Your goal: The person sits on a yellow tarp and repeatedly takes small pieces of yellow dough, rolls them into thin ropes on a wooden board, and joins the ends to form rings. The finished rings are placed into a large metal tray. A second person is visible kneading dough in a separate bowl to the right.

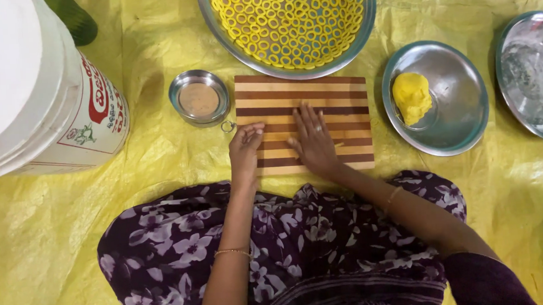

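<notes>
A striped wooden board (337, 89) lies on the yellow sheet in front of me. My right hand (313, 140) lies flat on the board, palm down, fingers spread; a thin yellow piece shows just beside it. At the board's left edge, my left hand (245, 149) has its fingers curled and pinched; what it grips is too small to tell. A lump of yellow dough (412, 96) sits in a steel plate (460, 106) to the right of the board. Beyond the board, a large steel bowl (364, 21) holds several yellow dough rings (288, 19).
A small steel bowl (199, 97) with brownish contents sits left of the board. A white plastic bucket (35, 91) stands far left, with a green object (75, 17) behind it. Another steel plate (537, 73), dusted white, lies at the right edge. A yellow sheet (45, 248) covers the floor.
</notes>
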